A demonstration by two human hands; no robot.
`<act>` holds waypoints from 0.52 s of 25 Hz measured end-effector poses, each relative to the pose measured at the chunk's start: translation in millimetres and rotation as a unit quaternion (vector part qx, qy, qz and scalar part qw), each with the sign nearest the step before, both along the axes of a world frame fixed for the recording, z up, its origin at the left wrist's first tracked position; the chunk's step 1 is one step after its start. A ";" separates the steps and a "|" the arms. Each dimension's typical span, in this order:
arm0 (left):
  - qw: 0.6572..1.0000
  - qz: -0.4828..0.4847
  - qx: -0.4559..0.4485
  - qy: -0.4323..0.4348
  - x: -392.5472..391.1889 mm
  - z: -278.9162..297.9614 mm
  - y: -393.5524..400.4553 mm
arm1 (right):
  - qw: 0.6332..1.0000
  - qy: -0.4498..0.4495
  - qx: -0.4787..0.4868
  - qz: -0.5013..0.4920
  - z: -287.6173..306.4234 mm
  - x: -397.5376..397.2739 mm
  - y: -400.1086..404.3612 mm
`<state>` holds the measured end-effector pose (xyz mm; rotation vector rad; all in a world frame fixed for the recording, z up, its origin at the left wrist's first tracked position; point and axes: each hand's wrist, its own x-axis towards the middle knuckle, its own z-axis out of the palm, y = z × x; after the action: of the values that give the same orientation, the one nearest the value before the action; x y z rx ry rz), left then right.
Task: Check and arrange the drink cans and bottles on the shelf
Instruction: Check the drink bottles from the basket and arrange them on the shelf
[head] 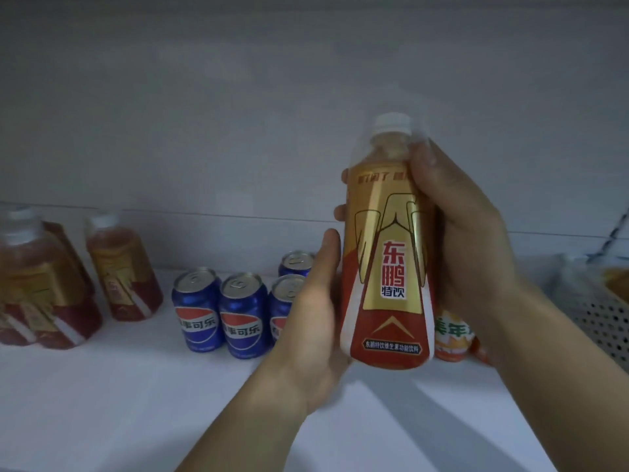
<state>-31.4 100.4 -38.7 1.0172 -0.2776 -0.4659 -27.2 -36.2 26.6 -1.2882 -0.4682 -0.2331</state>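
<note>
Up in front of the white shelf (102, 403), both hands are on one bottle (388, 260), held in the air and nearly upright, its pale cap (391, 122) tipped a touch to the right. It carries a gold and red label with big red characters facing the camera, and amber drink shows through the clear neck. Right hand (466, 233) is wrapped round the upper half from the right side, thumb up by the shoulder of the bottle, fingertips (340, 211) peeking out past the left edge of the label. Left hand (316, 321) is cupped against the lower left side, thumb lying up along the label, palm close under the base; the rest of its fingers are hidden behind the bottle. Down on the shelf, blue cola cans (218, 308) stand in a tight cluster just left of the left hand, two in front side by side, two more partly hidden behind that hand. Over at the far left stand more bottles (47, 284) of the same gold and red kind, blurred, bunched together near the back wall. Peeking out below the right wrist is an orange drink (452, 338), only part of its label showing. At the right edge sits a white perforated basket (606, 321), well apart from the cans.
</note>
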 end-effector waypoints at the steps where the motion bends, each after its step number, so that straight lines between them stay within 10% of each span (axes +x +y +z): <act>1: 1.000 0.007 0.010 -0.014 -2.0 0.7 -2.8 | 1.000 -0.004 -0.007 -0.027 2.4 2.8 -2.8; 13: 0.995 0.063 0.043 -0.058 -10.6 3.7 -2.8 | 0.993 0.087 0.052 0.055 -7.5 8.5 -4.4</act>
<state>-42.0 97.6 -35.0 1.1399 -0.2972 -0.3067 -18.7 -40.6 19.1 -1.1654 -0.3719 -0.0502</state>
